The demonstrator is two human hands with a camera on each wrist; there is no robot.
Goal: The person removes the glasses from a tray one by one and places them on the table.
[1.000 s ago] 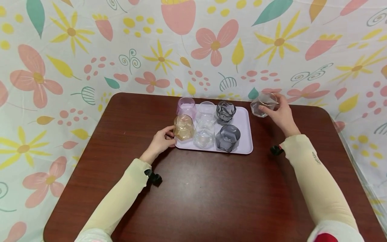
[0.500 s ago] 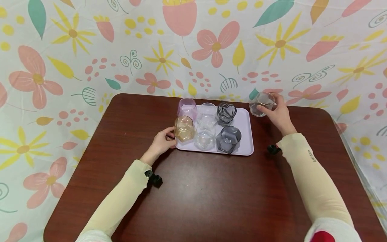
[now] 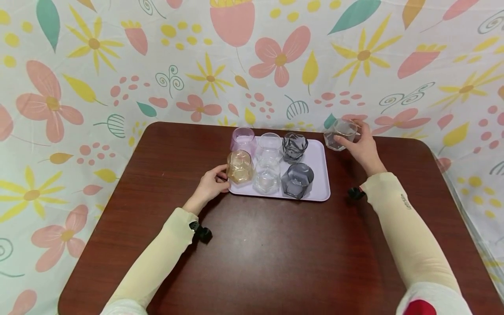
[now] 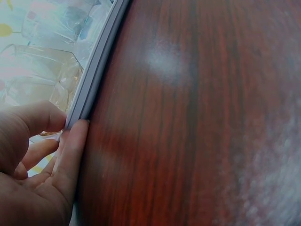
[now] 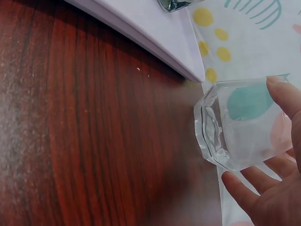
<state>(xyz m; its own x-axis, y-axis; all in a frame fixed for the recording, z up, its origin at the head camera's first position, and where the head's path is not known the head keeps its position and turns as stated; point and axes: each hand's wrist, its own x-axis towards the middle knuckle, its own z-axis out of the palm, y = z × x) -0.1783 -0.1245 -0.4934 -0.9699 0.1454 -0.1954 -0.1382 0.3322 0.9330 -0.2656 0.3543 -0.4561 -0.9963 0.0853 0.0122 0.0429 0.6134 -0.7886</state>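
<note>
My left hand (image 3: 211, 181) grips the left rim of a pale lilac tray (image 3: 322, 175); in the left wrist view, the thumb and fingers (image 4: 70, 155) close on the tray's edge (image 4: 96, 66). An amber glass (image 3: 239, 166) stands right beside them. Beyond the tray's right side, near the back of the table, my right hand (image 3: 365, 148) holds a clear faceted glass (image 3: 332, 139). Thumb and fingers lie on opposite sides of that glass (image 5: 249, 127) in the right wrist view. Whether its base touches the table is hard to tell.
Also on the tray are a pink glass (image 3: 243, 140), two clear glasses, one behind (image 3: 269, 146) and one in front, and two dark grey glasses, one faceted (image 3: 294, 148). A brown wooden table (image 3: 252, 258) lies below, backed by a floral cloth (image 3: 130, 78).
Over the last second my right hand has shifted slightly left, toward the tray, with the clear glass. My left hand stays on the tray's rim.
</note>
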